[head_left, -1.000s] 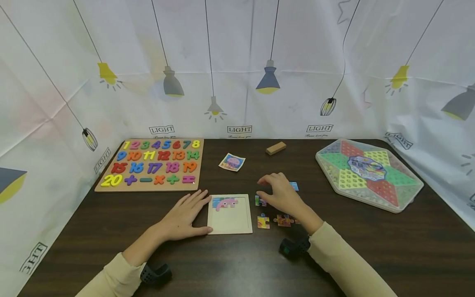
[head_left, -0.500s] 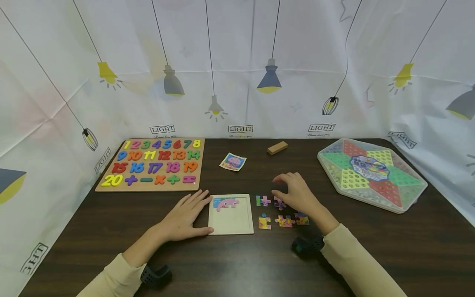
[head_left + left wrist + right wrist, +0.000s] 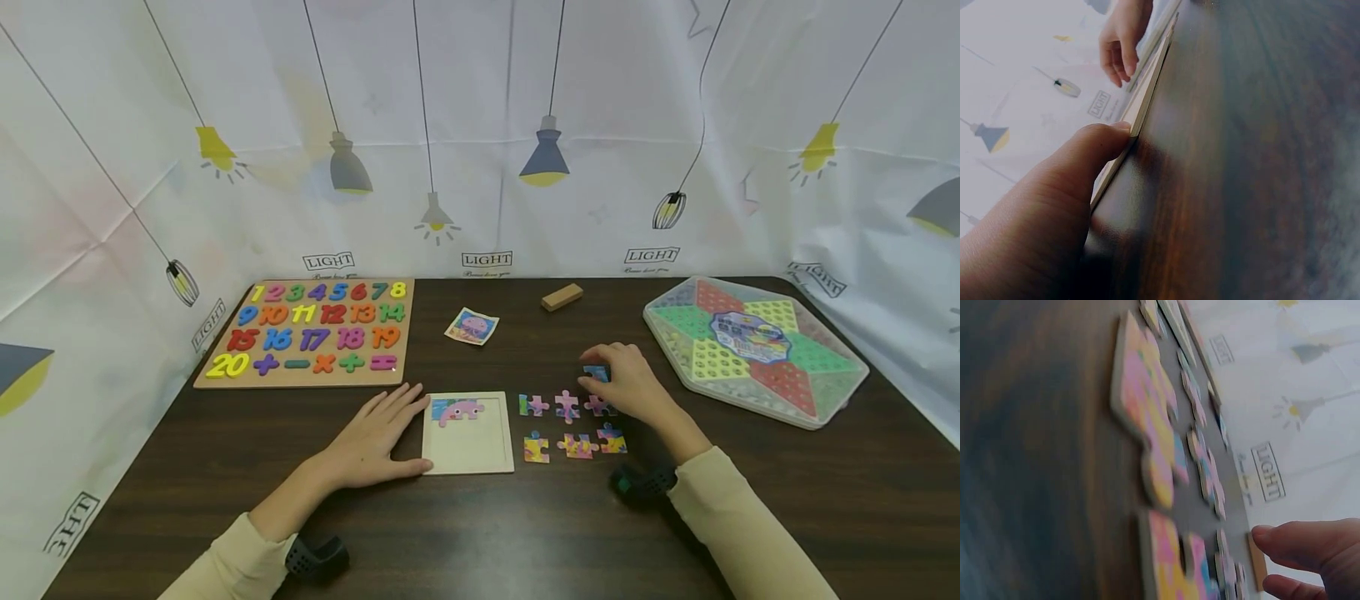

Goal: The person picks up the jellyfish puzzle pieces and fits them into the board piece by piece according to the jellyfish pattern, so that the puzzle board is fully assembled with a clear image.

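Observation:
My left hand (image 3: pixel 375 437) lies spread at the left side of a small wooden puzzle tray (image 3: pixel 468 454), its thumb (image 3: pixel 1107 137) on the tray's near edge. Joined pieces with a pink octopus picture (image 3: pixel 459 410) fill the tray's upper left part. To the right, my right hand (image 3: pixel 633 383) hovers with thumb and index finger apart around a blue puzzle piece (image 3: pixel 596 373). Below that hand is a pink puzzle piece (image 3: pixel 597 406), partly covered. Several loose pieces lie in two rows, among them a yellow piece (image 3: pixel 536 448) and a pink cross-shaped piece (image 3: pixel 567 406).
At the back left lies a number board (image 3: pixel 300 333) with coloured numerals. A small octopus picture card (image 3: pixel 472 326) and a wooden block (image 3: pixel 562 297) lie behind the tray. A hexagonal Chinese checkers box (image 3: pixel 757 354) stands at the right.
My right hand has moved right, from above the left loose pieces to the blue piece at the back, uncovering the other pieces. My left hand stays at the tray.

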Demonstrator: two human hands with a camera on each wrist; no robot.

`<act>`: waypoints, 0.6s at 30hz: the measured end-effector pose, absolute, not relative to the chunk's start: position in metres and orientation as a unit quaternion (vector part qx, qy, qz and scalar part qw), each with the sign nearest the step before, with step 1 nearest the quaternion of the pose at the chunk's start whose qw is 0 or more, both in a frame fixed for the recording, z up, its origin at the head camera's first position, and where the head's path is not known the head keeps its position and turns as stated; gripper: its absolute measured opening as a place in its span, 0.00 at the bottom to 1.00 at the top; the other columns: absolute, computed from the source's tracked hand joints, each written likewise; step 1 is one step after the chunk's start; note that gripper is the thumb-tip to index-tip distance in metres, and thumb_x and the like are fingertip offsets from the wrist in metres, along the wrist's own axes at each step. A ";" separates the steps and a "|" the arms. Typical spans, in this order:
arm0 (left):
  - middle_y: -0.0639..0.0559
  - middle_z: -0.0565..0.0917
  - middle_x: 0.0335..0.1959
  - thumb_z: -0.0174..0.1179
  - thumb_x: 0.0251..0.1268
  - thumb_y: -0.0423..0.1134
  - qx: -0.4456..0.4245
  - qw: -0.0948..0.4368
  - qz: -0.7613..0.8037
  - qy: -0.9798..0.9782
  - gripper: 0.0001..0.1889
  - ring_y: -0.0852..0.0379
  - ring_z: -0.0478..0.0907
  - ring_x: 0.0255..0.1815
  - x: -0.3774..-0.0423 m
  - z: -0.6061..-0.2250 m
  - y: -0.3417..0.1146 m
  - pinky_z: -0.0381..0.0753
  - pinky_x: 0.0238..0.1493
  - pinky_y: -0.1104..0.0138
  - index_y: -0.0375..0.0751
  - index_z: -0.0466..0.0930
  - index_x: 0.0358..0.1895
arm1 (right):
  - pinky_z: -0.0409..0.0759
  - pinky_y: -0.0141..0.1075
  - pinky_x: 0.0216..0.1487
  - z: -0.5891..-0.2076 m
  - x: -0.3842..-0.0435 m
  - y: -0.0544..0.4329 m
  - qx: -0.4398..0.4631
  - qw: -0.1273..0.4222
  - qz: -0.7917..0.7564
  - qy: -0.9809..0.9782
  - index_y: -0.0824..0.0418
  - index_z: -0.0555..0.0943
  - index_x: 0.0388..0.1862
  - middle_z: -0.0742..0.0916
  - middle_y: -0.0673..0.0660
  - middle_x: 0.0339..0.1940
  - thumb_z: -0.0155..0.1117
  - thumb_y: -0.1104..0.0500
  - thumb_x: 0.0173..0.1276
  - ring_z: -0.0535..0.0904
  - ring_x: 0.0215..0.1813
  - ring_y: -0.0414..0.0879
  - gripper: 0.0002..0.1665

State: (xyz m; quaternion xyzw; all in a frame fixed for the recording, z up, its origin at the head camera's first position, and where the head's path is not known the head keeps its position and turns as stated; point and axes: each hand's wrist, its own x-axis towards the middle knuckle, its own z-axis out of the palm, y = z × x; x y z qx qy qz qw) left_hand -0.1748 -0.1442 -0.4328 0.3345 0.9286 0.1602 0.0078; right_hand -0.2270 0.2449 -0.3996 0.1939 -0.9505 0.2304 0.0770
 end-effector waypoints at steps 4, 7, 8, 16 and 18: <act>0.49 0.49 0.73 0.45 0.53 0.73 0.333 0.007 0.162 0.929 0.48 0.51 0.41 0.73 -0.175 -0.434 -0.144 0.41 0.68 0.52 0.45 0.50 0.72 | 0.63 0.55 0.52 -0.403 -0.230 0.254 0.180 0.070 0.223 -0.956 0.69 0.79 0.45 0.81 0.66 0.42 0.66 0.58 0.58 0.72 0.48 0.61 0.19; 0.49 0.49 0.73 0.45 0.53 0.73 0.333 0.006 0.164 0.929 0.48 0.50 0.42 0.73 -0.175 -0.434 -0.145 0.41 0.67 0.52 0.45 0.50 0.72 | 0.63 0.56 0.53 -0.405 -0.231 0.260 0.162 0.057 0.221 -0.960 0.69 0.79 0.47 0.80 0.67 0.45 0.65 0.56 0.59 0.70 0.51 0.62 0.20; 0.49 0.49 0.73 0.45 0.53 0.73 0.333 0.006 0.165 0.928 0.48 0.50 0.42 0.73 -0.175 -0.433 -0.145 0.42 0.67 0.51 0.45 0.50 0.72 | 0.63 0.57 0.54 -0.406 -0.231 0.262 0.160 0.055 0.220 -0.961 0.69 0.79 0.47 0.80 0.67 0.46 0.65 0.56 0.59 0.69 0.51 0.62 0.21; 0.49 0.49 0.73 0.45 0.54 0.73 0.334 0.007 0.160 0.929 0.48 0.51 0.41 0.73 -0.174 -0.433 -0.145 0.42 0.68 0.52 0.45 0.49 0.72 | 0.62 0.58 0.55 -0.406 -0.231 0.267 0.164 0.041 0.224 -0.960 0.69 0.79 0.48 0.79 0.68 0.47 0.65 0.52 0.60 0.68 0.53 0.63 0.24; 0.48 0.49 0.73 0.45 0.54 0.73 0.337 0.003 0.160 0.928 0.48 0.51 0.42 0.73 -0.175 -0.434 -0.145 0.42 0.67 0.51 0.45 0.50 0.72 | 0.62 0.58 0.55 -0.405 -0.230 0.267 0.166 0.038 0.222 -0.960 0.69 0.79 0.49 0.79 0.68 0.47 0.65 0.52 0.60 0.68 0.53 0.63 0.25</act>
